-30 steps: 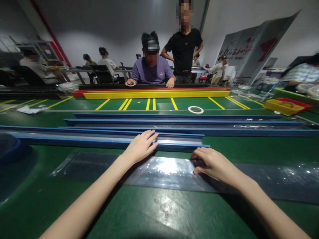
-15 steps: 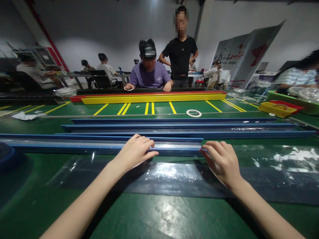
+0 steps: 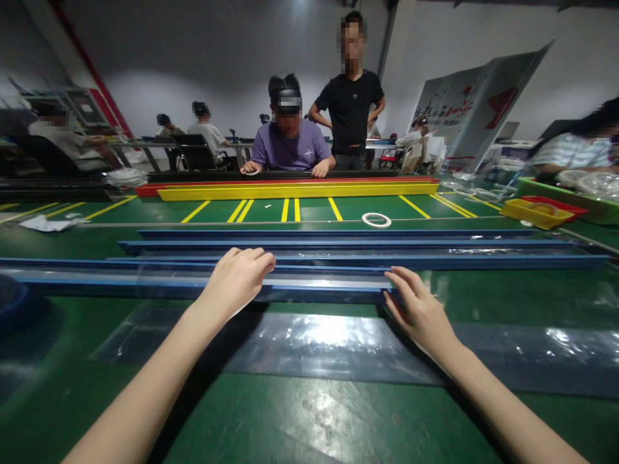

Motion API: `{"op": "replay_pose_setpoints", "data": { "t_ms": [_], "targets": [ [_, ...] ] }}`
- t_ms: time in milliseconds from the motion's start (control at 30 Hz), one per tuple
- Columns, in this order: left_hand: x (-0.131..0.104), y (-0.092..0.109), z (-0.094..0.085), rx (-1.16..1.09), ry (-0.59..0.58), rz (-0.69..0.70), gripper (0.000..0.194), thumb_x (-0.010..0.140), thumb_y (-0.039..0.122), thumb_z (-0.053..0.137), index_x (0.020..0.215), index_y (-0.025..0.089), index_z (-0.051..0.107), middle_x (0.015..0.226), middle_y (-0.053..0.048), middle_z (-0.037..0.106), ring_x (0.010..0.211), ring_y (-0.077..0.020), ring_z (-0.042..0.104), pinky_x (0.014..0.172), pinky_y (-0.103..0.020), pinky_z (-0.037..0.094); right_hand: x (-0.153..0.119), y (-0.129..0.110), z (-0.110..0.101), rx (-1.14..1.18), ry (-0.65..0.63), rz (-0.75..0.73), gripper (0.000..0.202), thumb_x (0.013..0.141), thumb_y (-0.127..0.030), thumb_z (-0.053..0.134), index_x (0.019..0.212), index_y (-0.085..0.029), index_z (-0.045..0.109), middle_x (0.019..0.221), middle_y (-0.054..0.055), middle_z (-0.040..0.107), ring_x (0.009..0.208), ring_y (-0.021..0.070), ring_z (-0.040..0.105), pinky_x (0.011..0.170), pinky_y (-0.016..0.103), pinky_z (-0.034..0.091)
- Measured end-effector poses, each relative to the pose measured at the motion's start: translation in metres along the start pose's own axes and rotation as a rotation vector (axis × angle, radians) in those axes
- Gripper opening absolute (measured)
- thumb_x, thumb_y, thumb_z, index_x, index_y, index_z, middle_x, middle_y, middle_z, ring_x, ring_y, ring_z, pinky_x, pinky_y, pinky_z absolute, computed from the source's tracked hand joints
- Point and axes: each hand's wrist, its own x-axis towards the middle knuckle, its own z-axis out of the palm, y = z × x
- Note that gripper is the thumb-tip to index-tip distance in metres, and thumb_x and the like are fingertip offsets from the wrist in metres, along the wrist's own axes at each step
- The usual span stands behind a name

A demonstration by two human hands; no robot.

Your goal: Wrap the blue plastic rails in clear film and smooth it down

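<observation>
Both my grips at the nearest blue channel

My left grip [image 3: 242, 274], centre-left of the frame, lies over the nearest blue channel [image 3: 324, 295], fingers curled; I cannot tell whether they hold anything. My right grip [image 3: 425, 316], right of centre, has thumb and fingers parted at the channel's right end; whether they clasp it, I cannot tell. The channel runs from the left edge past mid-frame on the green tabletop [image 3: 300, 419]. A clear sheet [image 3: 329, 345] lies below it in the frame; a white ring [image 3: 377, 226] sits above, right of centre.
</observation>
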Motion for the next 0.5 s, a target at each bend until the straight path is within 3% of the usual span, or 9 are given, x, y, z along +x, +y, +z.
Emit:
{"op": "replay_pose_setpoints", "data": {
  "t_ms": [200,367,500],
  "targets": [
    [-0.002,-0.016,0.011,0.151,0.129,-0.049,0.024,0.086,0.029,0.036,0.089,0.023,0.059,0.080,-0.005,0.058,0.076,-0.0210,0.051,0.074,-0.037,0.034,-0.002,0.001,0.009,-0.076,-0.131,-0.122,0.035,0.084,-0.029,0.038,0.114,-0.017,0.050,0.119,0.010,0.053,0.115,0.0224,0.043,0.095,0.041,0.034],
    [-0.007,-0.036,0.013,0.283,0.185,-0.149,0.027,0.083,0.040,0.039,0.082,0.022,0.060,0.077,-0.008,0.054,0.078,-0.0240,0.049,0.074,-0.040,0.034,-0.003,0.001,0.010,-0.171,-0.199,-0.092,0.041,0.086,-0.032,0.035,0.122,-0.017,0.045,0.127,0.008,0.047,0.121,0.0229,0.036,0.099,0.044,0.026],
    [-0.017,-0.053,0.016,0.344,0.206,-0.238,0.024,0.082,0.036,0.041,0.078,0.021,0.058,0.081,-0.010,0.054,0.084,-0.0269,0.047,0.075,-0.042,0.034,-0.001,0.000,0.009,-0.185,-0.177,-0.047,0.043,0.086,-0.033,0.037,0.124,-0.016,0.043,0.128,0.009,0.046,0.120,0.0236,0.037,0.098,0.044,0.025]
  ]
}}
